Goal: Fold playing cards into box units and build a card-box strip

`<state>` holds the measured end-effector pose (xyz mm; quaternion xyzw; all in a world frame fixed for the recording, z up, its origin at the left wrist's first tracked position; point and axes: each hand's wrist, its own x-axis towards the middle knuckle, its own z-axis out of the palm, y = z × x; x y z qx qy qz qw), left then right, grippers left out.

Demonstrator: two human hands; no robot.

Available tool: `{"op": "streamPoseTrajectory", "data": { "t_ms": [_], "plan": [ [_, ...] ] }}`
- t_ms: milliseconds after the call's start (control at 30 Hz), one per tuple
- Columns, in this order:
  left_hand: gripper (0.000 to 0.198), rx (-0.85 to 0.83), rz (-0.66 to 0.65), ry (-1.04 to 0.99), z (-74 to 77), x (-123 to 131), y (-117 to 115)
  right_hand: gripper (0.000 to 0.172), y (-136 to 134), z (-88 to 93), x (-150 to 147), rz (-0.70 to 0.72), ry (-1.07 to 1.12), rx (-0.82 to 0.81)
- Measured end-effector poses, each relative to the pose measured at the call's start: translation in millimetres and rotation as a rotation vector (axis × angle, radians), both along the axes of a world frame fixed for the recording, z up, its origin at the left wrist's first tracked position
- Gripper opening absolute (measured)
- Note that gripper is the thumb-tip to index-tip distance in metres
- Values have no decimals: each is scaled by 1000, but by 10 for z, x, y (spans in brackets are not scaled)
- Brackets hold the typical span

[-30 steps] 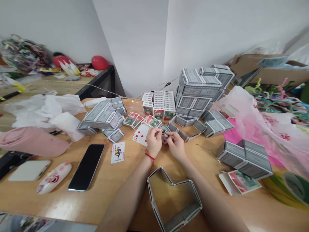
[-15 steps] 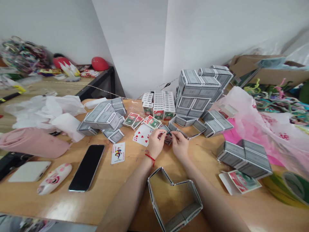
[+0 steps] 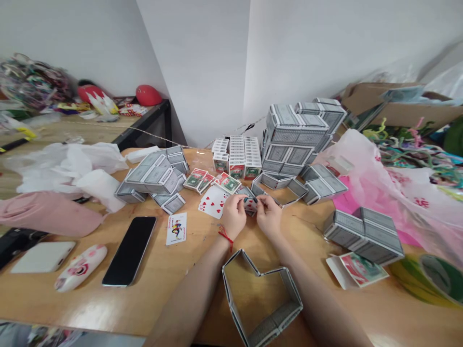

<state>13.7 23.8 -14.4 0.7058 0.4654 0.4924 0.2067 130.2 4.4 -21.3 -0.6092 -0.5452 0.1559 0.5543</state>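
Between my two hands is a playing card [image 3: 250, 204] with red hearts on its face. My left hand [image 3: 234, 212] pinches its left edge, and my right hand [image 3: 268, 212] pinches the right one. Just left of my left hand, white heart-suit cards [image 3: 212, 202] lie face up on the table, with a red-and-green card box [image 3: 227, 182] behind them. Nearer to me, between my forearms, stands a heart-shaped frame [image 3: 258, 275] made of folded grey-backed cards. A similar card frame [image 3: 285, 185] lies just beyond my right hand.
Stacked grey card blocks [image 3: 289, 140] rise at the back right, beside rows of card boxes [image 3: 238, 154]. At left lie a phone [image 3: 130, 251], a joker card [image 3: 177, 228] and another card structure [image 3: 154, 176]. A yellow-green tape roll [image 3: 430, 279] sits at the right.
My fingers have shifted slightly apart around the card, and its heart-marked face now shows between them. The objects on the table stay where they were.
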Motion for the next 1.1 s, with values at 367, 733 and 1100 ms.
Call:
{"op": "streamPoseTrajectory", "data": {
  "t_ms": [367,733,1100],
  "plan": [
    [20,-93,1,-83,-6,-14,23,18,8,-18,18,69,77,-16],
    [21,-245,-65,-354,50,-32,56,27,-21,105,-19,126,390,-88],
    [29,-451,-270,-643,32,-28,94,30,39,49,-21,119,748,-104]
  ]
}}
